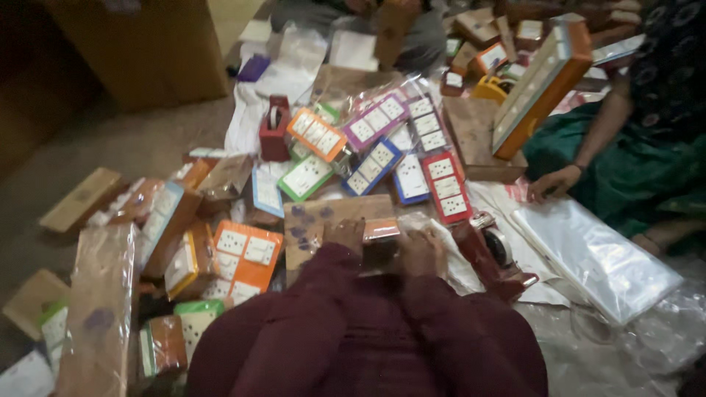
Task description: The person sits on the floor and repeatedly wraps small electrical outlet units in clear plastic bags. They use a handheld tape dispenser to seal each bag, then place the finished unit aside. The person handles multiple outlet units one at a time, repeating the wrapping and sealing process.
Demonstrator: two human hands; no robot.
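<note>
Maroon sleeves point(368, 338) fill the near edge of the head view. Left hand point(343, 234) and right hand point(421, 248) both grip a small orange-topped box point(380, 234), fingers curled on its ends, above a brown cardboard sheet point(323, 220) on the floor. Red tape dispenser point(494, 254) lies just right of the right hand. Packaged switch plates point(382, 147) are spread beyond; another person's hand point(555, 182) rests at right.

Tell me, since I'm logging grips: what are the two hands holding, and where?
Both hands, left and right, hold a small orange-topped box by its two ends; the finger placement is too blurred to tell.
</note>
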